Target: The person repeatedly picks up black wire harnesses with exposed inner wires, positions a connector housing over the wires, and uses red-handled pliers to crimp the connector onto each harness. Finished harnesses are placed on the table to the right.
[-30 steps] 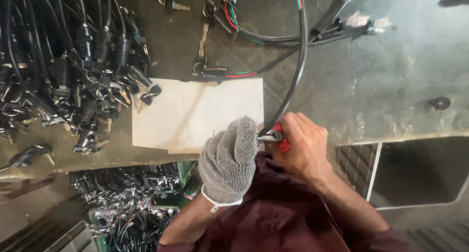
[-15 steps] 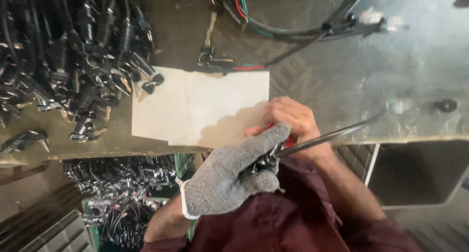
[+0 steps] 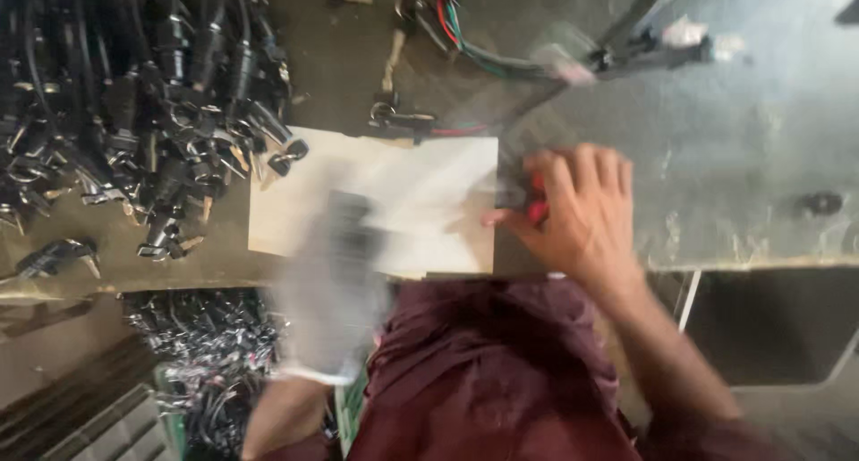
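My right hand [image 3: 577, 212] is bare and rests on the metal bench just right of a white sheet [image 3: 420, 184]. Its fingers are curled on a small red-handled tool [image 3: 537, 202], mostly hidden under them. My left hand [image 3: 333, 278] wears a grey knit glove and is heavily blurred over the sheet's lower left part. A dark smear sits at its fingertips, and I cannot tell whether it holds anything. A black cable with red and green wires [image 3: 501, 63] lies blurred at the back, apart from both hands.
A big heap of black cable assemblies and connectors [image 3: 134, 112] fills the left of the bench. A bin of more black parts [image 3: 201, 354] stands below the bench's front edge [image 3: 752, 264]. A small dark washer [image 3: 819, 202] lies at the right.
The cable held between both hands is now away at the back. My right hand moved up onto the bench with the red tool. My gloved left hand swung left over the sheet.
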{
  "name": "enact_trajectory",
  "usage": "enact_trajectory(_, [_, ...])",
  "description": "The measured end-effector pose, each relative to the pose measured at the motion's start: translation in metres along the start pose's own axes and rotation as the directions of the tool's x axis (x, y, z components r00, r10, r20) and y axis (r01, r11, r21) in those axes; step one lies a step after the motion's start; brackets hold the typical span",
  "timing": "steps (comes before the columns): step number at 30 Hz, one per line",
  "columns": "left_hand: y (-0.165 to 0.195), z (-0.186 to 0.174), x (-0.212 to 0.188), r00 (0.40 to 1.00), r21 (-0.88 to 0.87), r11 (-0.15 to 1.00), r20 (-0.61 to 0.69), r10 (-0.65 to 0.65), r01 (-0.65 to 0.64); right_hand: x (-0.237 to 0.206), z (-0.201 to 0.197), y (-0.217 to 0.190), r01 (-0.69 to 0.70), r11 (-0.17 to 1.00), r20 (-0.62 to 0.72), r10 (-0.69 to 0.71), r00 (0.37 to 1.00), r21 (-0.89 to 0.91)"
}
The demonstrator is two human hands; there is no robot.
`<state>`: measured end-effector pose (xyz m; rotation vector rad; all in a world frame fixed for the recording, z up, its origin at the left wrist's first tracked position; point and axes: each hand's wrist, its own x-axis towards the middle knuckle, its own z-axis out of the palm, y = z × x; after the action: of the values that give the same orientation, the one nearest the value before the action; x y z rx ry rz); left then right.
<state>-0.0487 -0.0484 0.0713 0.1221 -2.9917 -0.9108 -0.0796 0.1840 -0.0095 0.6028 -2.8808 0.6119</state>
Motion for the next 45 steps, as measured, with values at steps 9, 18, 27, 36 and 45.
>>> enact_trajectory(9, [-0.069, -0.045, 0.078, 0.647, 0.243, 0.969, -0.733, 0.209, -0.038, 0.052, 0.004, 0.002, 0.178, 0.983, -0.122, -0.182, 0.976, -0.047])
enact_trajectory(18, [-0.073, -0.12, 0.111, 0.732, 0.291, 0.956, -0.649, 0.209, -0.015, 0.055, 0.033, -0.002, 0.171, 0.98, -0.089, -0.18, 0.98, -0.104])
enact_trajectory(27, [-0.038, -0.107, 0.07, 0.72, 0.284, 0.935, -0.602, 0.345, -0.211, 0.043, -0.014, -0.005, 0.251, 0.952, -0.293, -0.193, 0.937, 0.174])
enact_trajectory(36, [-0.028, 0.084, -0.027, 0.85, -0.86, 0.383, 0.454, 0.268, 0.338, 0.004, -0.03, -0.027, 0.228, 0.941, -0.498, -0.077, 0.864, 0.25])
enact_trajectory(45, [-0.039, 0.118, -0.03, 0.871, -0.899, 0.093, 0.437, 0.226, 0.427, -0.014, 0.006, -0.042, -0.054, -0.346, 0.188, 0.365, 0.912, 0.937])
